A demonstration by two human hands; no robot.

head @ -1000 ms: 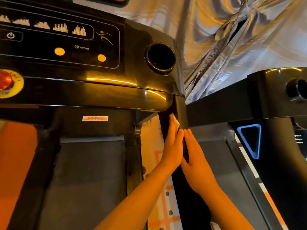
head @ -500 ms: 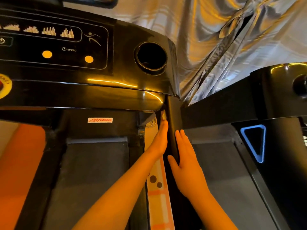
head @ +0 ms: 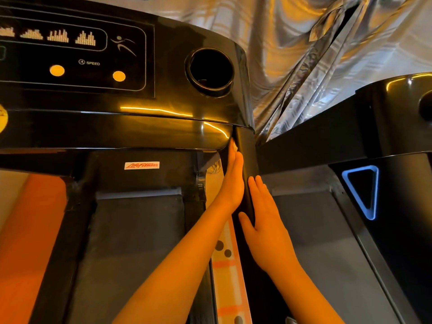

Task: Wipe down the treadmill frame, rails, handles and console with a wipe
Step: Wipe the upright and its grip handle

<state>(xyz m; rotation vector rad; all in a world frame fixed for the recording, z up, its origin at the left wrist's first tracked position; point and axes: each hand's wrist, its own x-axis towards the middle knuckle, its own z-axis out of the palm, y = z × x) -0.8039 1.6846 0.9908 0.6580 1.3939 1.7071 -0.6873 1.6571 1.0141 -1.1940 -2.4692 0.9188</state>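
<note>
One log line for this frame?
left hand: presses wipe on post, under console | right hand: flat on post

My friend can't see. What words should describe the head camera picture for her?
Two flat hands press opposite sides of a black treadmill's upright post just below the console: the left hand, with a bit of white wipe at its fingertips, and the right hand lower down. Another treadmill stands to the right, silvery sheeting behind.

Your left hand (head: 231,185) and right hand (head: 265,220) flank the upright (head: 246,146) below the console (head: 168,66). Another treadmill (head: 385,127) stands at 3 o'clock.
</note>
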